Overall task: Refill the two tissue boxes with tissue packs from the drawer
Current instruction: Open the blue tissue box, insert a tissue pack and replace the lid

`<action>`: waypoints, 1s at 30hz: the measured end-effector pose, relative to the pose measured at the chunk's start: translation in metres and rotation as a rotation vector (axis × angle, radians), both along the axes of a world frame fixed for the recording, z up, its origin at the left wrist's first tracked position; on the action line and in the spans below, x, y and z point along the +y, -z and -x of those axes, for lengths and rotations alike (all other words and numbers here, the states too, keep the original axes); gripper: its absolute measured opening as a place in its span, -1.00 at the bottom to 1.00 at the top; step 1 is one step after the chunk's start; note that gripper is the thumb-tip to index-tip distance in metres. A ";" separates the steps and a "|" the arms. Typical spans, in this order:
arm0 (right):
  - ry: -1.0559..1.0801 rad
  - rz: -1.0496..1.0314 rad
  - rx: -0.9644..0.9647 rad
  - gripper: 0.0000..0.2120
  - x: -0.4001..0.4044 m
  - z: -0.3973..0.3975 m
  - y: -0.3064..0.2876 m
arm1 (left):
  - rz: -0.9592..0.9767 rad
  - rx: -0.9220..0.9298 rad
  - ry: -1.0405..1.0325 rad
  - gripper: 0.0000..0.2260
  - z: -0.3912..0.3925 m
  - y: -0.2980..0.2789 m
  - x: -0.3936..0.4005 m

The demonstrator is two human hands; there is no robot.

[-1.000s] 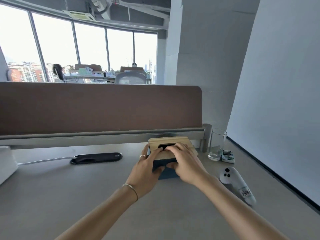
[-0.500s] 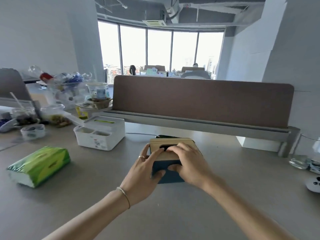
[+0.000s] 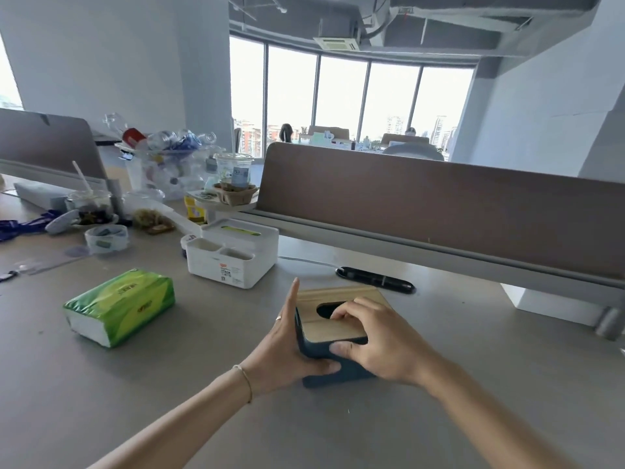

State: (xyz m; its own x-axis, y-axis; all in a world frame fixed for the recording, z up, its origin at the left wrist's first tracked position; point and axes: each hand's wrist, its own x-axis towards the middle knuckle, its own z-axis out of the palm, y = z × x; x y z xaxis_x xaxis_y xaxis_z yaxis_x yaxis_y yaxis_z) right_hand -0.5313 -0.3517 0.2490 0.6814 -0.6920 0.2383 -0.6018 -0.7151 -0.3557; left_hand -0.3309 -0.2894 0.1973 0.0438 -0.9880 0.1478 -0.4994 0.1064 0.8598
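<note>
A dark blue tissue box with a wooden lid stands on the grey desk in the middle. My left hand presses flat against the box's left side, thumb on its front. My right hand grips the lid, fingertips hooked in the oval slot and thumb on the front wall. A green tissue pack lies on the desk to the left, untouched. Behind it stands a white tissue box with front compartments and green showing in its top slot.
A brown desk divider runs along the back, with a black cable port just behind the blue box. Cups, plastic containers, a tape roll and a bag of empty bottles crowd the far left.
The view has swung left, bringing the green pack, white box and clutter into sight. My hands have stayed on the blue box; the left hand now lies flat along its side.
</note>
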 end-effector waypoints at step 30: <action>0.203 0.360 -0.152 -0.50 -0.010 0.008 -0.036 | 0.342 -0.296 -0.011 0.21 0.018 -0.059 0.003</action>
State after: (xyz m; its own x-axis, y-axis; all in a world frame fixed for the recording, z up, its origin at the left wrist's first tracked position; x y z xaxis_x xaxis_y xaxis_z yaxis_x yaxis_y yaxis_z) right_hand -0.5390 -0.3613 0.2847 0.4789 -0.6628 0.5756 -0.7031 -0.6822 -0.2007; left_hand -0.3490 -0.2863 0.2561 -0.0388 -0.8800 0.4733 -0.7215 0.3524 0.5961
